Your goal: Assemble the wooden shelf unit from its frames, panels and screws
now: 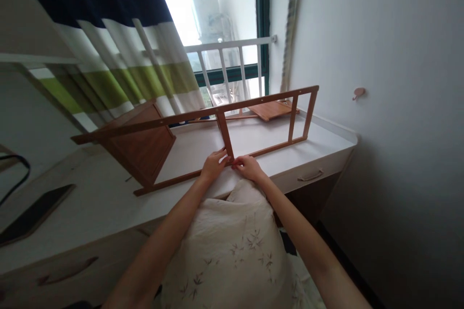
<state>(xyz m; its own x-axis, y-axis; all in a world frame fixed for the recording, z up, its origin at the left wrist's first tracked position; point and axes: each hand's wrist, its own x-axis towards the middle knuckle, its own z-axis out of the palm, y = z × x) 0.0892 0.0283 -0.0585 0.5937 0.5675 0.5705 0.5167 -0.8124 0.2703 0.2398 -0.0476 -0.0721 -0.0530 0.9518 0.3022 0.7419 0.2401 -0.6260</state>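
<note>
A brown wooden rack frame (268, 99) lies on its side on the white desk, with two long rails joined by crosspieces. My left hand (214, 165) grips the frame at the lower end of its middle crosspiece (225, 133). Facing it, my right hand (248, 167) has its fingers pinched at the same joint on the lower rail. Whatever may be between those right fingertips is too small to make out. A wooden panel (145, 152) is set at the frame's left end. Behind the frame, another wooden panel (270, 110) rests near the window.
The white desk (105, 207) has a drawer with a handle (311, 175) at the right. A dark flat object (36, 215) and a black cable (25, 174) are at the left. A striped curtain (126, 53) and white railing (232, 46) stand behind; a wall (406, 58) bounds the right.
</note>
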